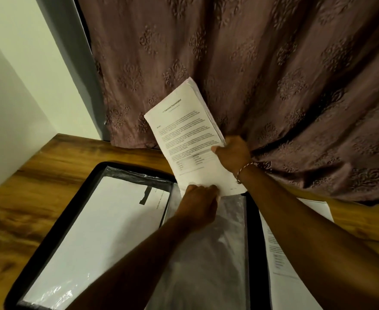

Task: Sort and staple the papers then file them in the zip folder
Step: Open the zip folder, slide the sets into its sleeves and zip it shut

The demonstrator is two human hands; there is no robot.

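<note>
Wooden desk against a mauve curtain. Your right hand grips a stack of papers by its right edge, raised and tilted. Your left hand pinches the stack's bottom edge. Below your hands lies the open zip folder, its clear sleeves holding sheets; another sheet lies under your right forearm

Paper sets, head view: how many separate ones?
3. A stack held upright in both hands above the zip folder; sheets in the folder's left sleeve; loose papers on the table, right of it. More may be hidden.
</note>
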